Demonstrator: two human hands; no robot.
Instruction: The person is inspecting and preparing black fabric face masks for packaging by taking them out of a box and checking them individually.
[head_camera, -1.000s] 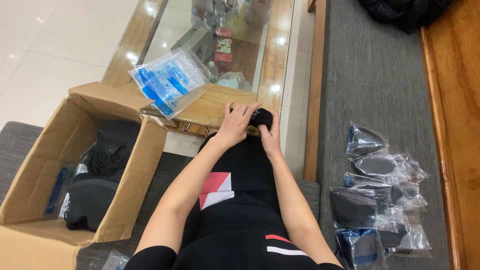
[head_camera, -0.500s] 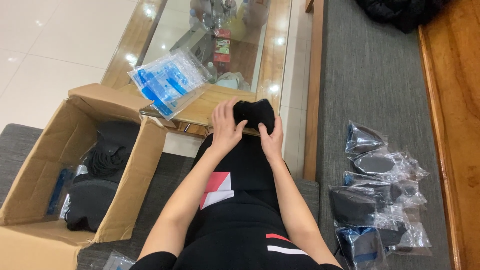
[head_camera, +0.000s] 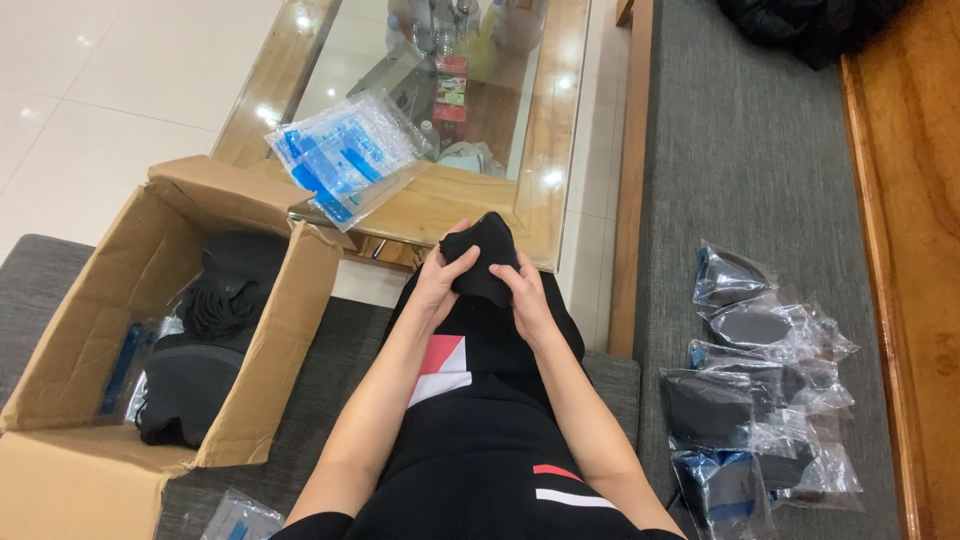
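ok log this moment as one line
left hand: grips black cloth item | right hand: grips same item | left: open cardboard box | right: bagged items

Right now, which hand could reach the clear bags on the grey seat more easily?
The right hand, probably. Both hands hold the black cloth over the lap, but the clear bags lie on the right-hand side, while the left hand sits nearer the cardboard box.

Glossy white tiled floor (head_camera: 90, 90) at upper left, reflecting ceiling lights. Glass-topped, wood-framed counter (head_camera: 470, 200) at centre. Grey upholstered seating (head_camera: 740, 170) at right, bordered by polished wooden trim (head_camera: 910, 250).
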